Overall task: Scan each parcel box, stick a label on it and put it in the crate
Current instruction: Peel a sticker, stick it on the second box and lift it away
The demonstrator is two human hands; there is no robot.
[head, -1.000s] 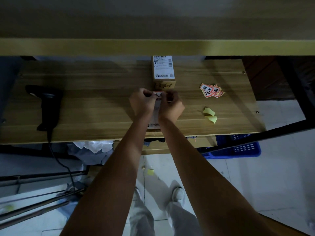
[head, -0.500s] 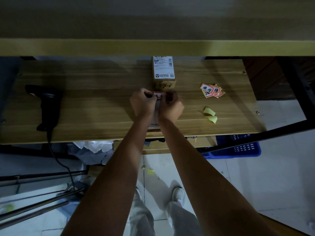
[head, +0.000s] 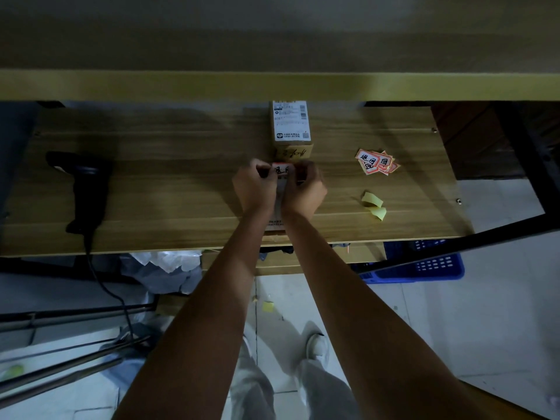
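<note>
At mid-shelf [head: 181,189], I have my left hand [head: 253,184] and right hand [head: 304,190] pinching one red-and-white label [head: 281,170] over a parcel box [head: 275,221] mostly hidden beneath them.

Just beyond my fingertips stands a second parcel box [head: 291,128]; right, a loose label pile [head: 375,162] and two yellow backing scraps [head: 374,204]; far left, one scanner [head: 86,189]. Blue crate [head: 424,266] sits below the near edge.

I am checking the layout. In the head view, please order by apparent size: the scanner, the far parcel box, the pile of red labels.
1. scanner
2. far parcel box
3. pile of red labels
</note>
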